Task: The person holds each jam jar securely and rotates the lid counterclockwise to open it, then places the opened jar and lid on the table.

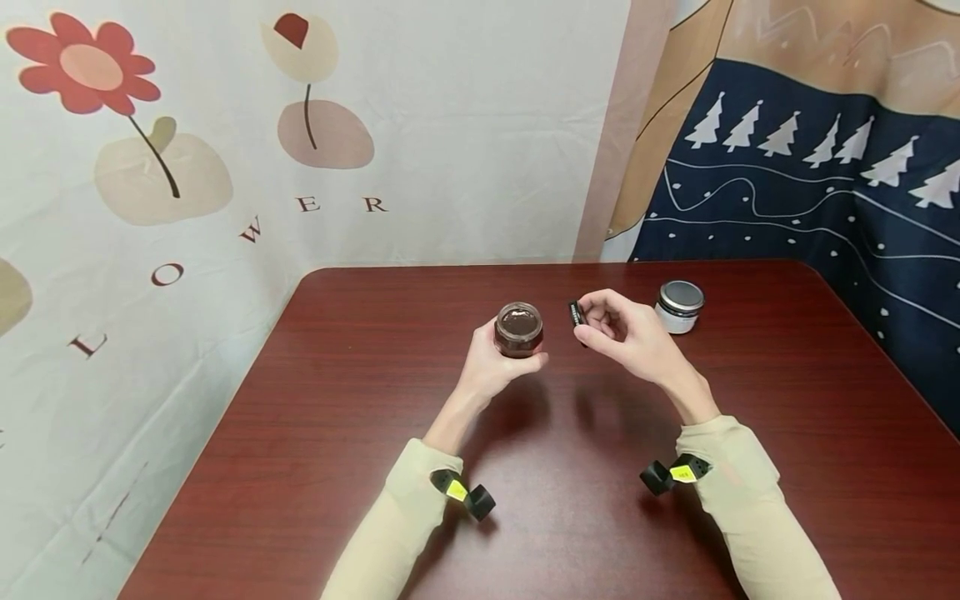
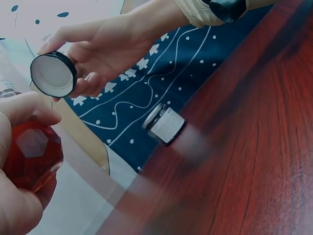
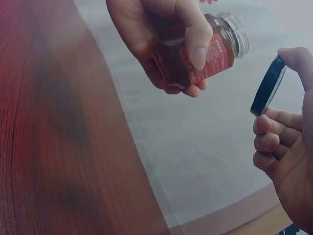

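My left hand (image 1: 491,362) grips an uncapped glass jar (image 1: 519,331) that holds something dark reddish-brown. A red label with pale print shows on the jar (image 3: 215,56) in the right wrist view, below its bare threaded glass neck. Just to the right of it, my right hand (image 1: 626,333) pinches a black screw lid (image 1: 576,314) by its edge between thumb and fingers. The lid's pale inner side (image 2: 53,75) faces the left wrist camera. Lid and jar are apart, both held above the table.
A second jar (image 1: 680,307) with a dark lid and a white label stands closed on the table (image 1: 360,400), just beyond my right hand. Behind the table hang a pale flower-print cloth (image 1: 465,125) and a navy cloth with white trees (image 1: 787,192).
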Motion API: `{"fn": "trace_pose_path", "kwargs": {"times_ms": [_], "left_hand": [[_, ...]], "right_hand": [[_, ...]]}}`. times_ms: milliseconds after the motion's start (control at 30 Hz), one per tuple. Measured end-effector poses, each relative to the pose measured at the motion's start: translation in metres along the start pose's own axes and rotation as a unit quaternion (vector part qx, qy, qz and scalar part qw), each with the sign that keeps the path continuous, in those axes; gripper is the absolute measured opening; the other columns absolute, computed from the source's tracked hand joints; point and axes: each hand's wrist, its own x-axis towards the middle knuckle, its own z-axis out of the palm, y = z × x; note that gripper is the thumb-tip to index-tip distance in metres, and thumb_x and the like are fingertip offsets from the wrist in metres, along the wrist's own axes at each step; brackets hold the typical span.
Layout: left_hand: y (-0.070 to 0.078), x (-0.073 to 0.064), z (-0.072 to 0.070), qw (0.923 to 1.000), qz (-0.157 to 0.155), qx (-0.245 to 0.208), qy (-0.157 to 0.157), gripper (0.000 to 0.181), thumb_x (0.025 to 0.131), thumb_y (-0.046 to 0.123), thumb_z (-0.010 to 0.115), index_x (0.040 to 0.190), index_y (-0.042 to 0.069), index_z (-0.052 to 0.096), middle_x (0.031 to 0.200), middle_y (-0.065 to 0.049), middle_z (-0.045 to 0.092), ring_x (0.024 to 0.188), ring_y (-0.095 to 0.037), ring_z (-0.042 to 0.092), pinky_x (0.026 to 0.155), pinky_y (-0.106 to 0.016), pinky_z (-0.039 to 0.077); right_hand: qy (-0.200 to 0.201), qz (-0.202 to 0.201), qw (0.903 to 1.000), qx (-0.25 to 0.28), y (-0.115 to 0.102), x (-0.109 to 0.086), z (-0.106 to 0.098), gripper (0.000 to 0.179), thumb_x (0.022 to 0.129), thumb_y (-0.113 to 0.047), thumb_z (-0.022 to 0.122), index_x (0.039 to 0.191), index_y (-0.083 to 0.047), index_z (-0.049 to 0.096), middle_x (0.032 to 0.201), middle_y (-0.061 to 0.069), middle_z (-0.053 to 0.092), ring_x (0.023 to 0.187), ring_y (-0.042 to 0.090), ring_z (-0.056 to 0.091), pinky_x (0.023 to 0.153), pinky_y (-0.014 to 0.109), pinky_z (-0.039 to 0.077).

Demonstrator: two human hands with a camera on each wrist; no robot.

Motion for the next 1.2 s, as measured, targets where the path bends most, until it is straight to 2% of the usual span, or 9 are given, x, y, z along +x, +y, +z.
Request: {"fn": "trace_pose_path", "kwargs": {"times_ms": [267, 500, 700, 933, 1067, 1200], "left_hand": [[-0.003, 0.005, -0.004, 0.9997, -0.015, -0.004, 0.017, 0.047, 0.072, -0.008, 0.081, 0.116, -0.004, 0.063, 0.092, -0.006, 0.069, 0.079, -0.012, 0.068, 0.081, -0.027, 0.053], [-0.009, 0.009, -0.007, 0.9992, -0.026, 0.000, 0.031, 0.047, 0.072, -0.008, 0.083, 0.114, -0.003, 0.065, 0.092, -0.005, 0.070, 0.081, -0.013, 0.068, 0.083, -0.026, 0.052], [-0.014, 0.012, -0.008, 0.9986, -0.029, 0.015, 0.042, 0.043, 0.071, -0.004, 0.085, 0.110, 0.000, 0.067, 0.090, -0.006, 0.071, 0.081, -0.012, 0.067, 0.082, -0.026, 0.052], [-0.020, 0.014, -0.010, 0.9969, -0.039, 0.023, 0.064, 0.042, 0.071, -0.001, 0.086, 0.108, 0.002, 0.067, 0.089, -0.005, 0.072, 0.082, -0.012, 0.067, 0.080, -0.026, 0.052], [-0.025, 0.016, -0.011, 0.9956, -0.046, 0.019, 0.079, 0.044, 0.070, -0.003, 0.087, 0.109, 0.003, 0.067, 0.089, -0.005, 0.073, 0.081, -0.012, 0.068, 0.082, -0.026, 0.052], [-0.029, 0.017, -0.012, 0.9953, -0.049, 0.009, 0.083, 0.047, 0.070, -0.005, 0.086, 0.112, 0.002, 0.066, 0.090, -0.006, 0.072, 0.082, -0.011, 0.067, 0.083, -0.025, 0.051]], "right_hand": [[0.001, 0.022, 0.9996, 0.017, 0.006, 0.001, 0.001, 0.026, 0.092, -0.014, 0.074, 0.116, -0.008, 0.064, 0.082, 0.004, 0.055, 0.072, 0.017, 0.051, 0.062, 0.026, 0.041], [0.008, 0.039, 0.9987, 0.030, 0.011, 0.002, 0.004, 0.036, 0.087, -0.011, 0.079, 0.119, -0.005, 0.063, 0.085, 0.005, 0.059, 0.075, 0.019, 0.053, 0.064, 0.022, 0.044], [0.015, 0.036, 0.9987, 0.033, 0.019, 0.004, 0.006, 0.039, 0.084, -0.010, 0.082, 0.117, -0.006, 0.063, 0.084, 0.006, 0.061, 0.075, 0.020, 0.055, 0.064, 0.021, 0.045], [0.021, 0.057, 0.9979, 0.024, 0.029, 0.006, 0.011, 0.040, 0.083, -0.015, 0.083, 0.115, -0.006, 0.062, 0.085, 0.007, 0.065, 0.076, 0.020, 0.058, 0.065, 0.019, 0.047], [0.017, 0.069, 0.9974, 0.015, 0.037, 0.006, 0.013, 0.042, 0.083, -0.018, 0.083, 0.116, -0.006, 0.062, 0.087, 0.008, 0.066, 0.078, 0.019, 0.060, 0.068, 0.022, 0.050], [0.013, 0.078, 0.9968, 0.007, 0.044, 0.007, 0.016, 0.042, 0.083, -0.022, 0.084, 0.115, -0.007, 0.061, 0.087, 0.008, 0.067, 0.078, 0.019, 0.062, 0.071, 0.032, 0.053]]}}
